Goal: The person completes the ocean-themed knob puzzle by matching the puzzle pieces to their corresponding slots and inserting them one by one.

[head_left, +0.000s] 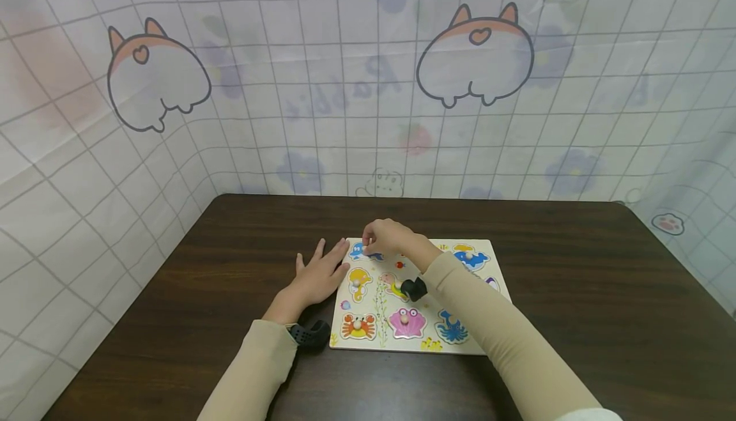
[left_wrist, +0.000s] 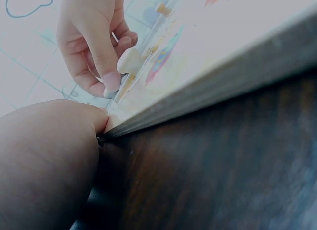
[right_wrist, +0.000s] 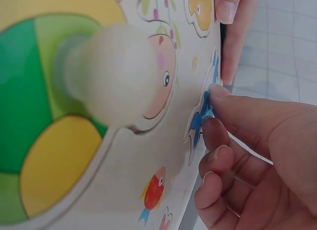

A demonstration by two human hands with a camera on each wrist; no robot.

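Observation:
A white wooden peg puzzle board (head_left: 402, 345) with sea-animal pieces lies on the dark table. At its far left corner my right hand (head_left: 386, 236) pinches a blue sea-animal puzzle piece (right_wrist: 196, 125) between thumb and index finger, the other fingers curled beneath. The fingers hide part of that piece, which lies at its outline in the board. My left hand (head_left: 319, 277) lies with fingers spread at the board's left edge, fingertips touching it. Near this hand is the yellow seahorse piece (head_left: 358, 278). Under my right wrist sits the turtle piece (right_wrist: 25, 101) with its round knob.
Along the near side of the board are a crab piece (head_left: 349, 328), a pink shell piece (head_left: 397, 325) and a blue octopus piece (head_left: 454, 333). A blue whale piece (head_left: 476, 260) is at the far right. A patterned curtain (head_left: 368, 89) hangs behind the table (head_left: 552, 267).

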